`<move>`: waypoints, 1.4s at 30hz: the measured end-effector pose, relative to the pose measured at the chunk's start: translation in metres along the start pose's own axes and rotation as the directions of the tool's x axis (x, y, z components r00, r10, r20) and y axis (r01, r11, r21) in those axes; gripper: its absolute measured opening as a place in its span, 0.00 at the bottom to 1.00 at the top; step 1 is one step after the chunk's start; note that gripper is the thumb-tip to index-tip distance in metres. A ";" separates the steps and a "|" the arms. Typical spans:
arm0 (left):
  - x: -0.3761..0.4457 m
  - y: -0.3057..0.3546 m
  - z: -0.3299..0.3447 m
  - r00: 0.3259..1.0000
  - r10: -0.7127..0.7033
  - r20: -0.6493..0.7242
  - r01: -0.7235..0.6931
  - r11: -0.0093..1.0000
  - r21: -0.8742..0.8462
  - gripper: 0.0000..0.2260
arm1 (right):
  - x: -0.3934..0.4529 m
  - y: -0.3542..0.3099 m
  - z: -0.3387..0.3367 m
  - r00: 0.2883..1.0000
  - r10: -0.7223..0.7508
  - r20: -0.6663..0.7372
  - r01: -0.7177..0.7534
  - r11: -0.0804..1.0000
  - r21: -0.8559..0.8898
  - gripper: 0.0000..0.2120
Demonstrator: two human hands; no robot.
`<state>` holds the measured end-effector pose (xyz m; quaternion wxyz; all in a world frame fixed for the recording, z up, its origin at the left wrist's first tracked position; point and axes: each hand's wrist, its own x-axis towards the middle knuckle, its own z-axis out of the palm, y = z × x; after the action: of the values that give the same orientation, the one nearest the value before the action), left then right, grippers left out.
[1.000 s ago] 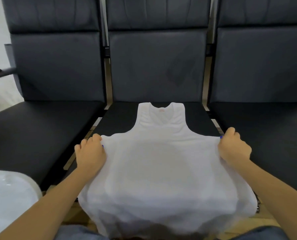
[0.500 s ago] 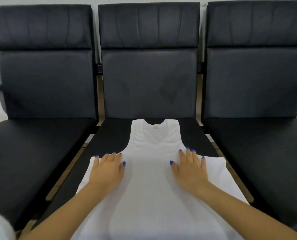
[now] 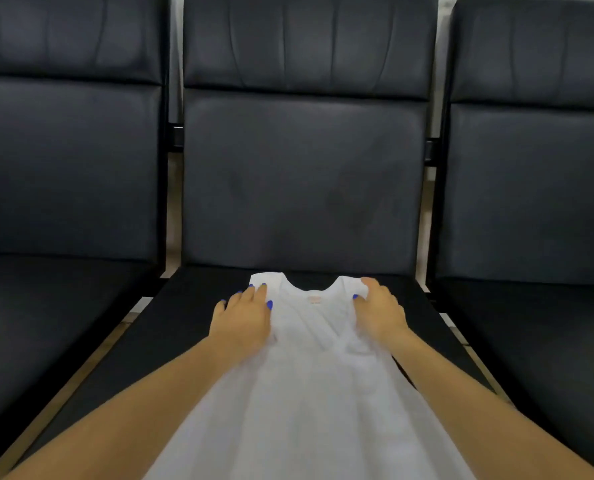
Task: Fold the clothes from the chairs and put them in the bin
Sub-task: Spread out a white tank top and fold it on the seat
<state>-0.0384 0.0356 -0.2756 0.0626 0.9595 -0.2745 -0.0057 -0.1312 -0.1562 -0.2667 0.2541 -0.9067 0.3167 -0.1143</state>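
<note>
1. Three black padded chairs are set side by side; the middle chair (image 3: pixel 299 174) is faced directly.
2. A white vest (image 3: pixel 309 393) is laid flat on the middle seat, neckline toward the backrest, hem running off the lower edge of view.
3. The left hand (image 3: pixel 241 318) is laid palm down on the vest's left shoulder strap, fingers spread and extended; nothing is gripped.
4. The right hand (image 3: pixel 380 311) is placed on the right strap, fingers curled over its outer edge; whether cloth is pinched cannot be told.
5. No bin is in view.
</note>
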 end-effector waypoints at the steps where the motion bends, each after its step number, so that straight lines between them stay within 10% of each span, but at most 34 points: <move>1: 0.019 -0.002 -0.003 1.000 -0.019 -0.013 0.019 1.000 -0.001 0.22 | 0.017 -0.001 -0.002 1.000 0.022 -0.002 -0.022 1.000 0.011 0.21; 6: 0.099 -0.021 -0.034 0.975 -0.175 0.136 0.170 0.984 0.049 0.22 | 0.090 -0.009 -0.019 0.975 0.095 0.203 -0.078 0.993 -0.089 0.17; 11: 0.120 -0.023 -0.052 0.914 -0.068 0.400 0.187 0.945 -0.267 0.17 | 0.119 -0.020 -0.037 0.921 0.109 0.375 -0.011 0.968 -0.252 0.16; 16: 0.137 -0.037 -0.044 0.940 -0.210 0.269 0.311 0.853 -0.420 0.04 | 0.129 -0.030 -0.038 0.910 0.089 0.405 -0.025 0.987 -0.162 0.08; 23: 0.156 -0.049 -0.035 0.889 -0.459 -0.006 0.355 0.695 -0.625 0.10 | 0.143 -0.040 -0.013 0.995 0.037 -0.091 -0.007 0.951 0.310 0.04; 30: 0.129 -0.052 -0.053 0.889 -0.448 0.093 0.279 0.370 -0.886 0.13 | 0.119 -0.048 -0.025 0.992 0.101 0.076 -0.126 0.800 0.586 0.12; 42: -0.056 -0.040 -0.198 0.964 -0.263 0.035 0.119 0.310 -0.943 0.05 | -0.043 -0.073 -0.176 0.980 -0.188 0.063 0.106 0.765 0.635 0.09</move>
<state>-0.0562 0.1222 -0.0850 0.6191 0.7710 -0.1007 -0.1100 -0.1914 -0.1484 -0.0810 0.5513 -0.7969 0.1722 -0.1770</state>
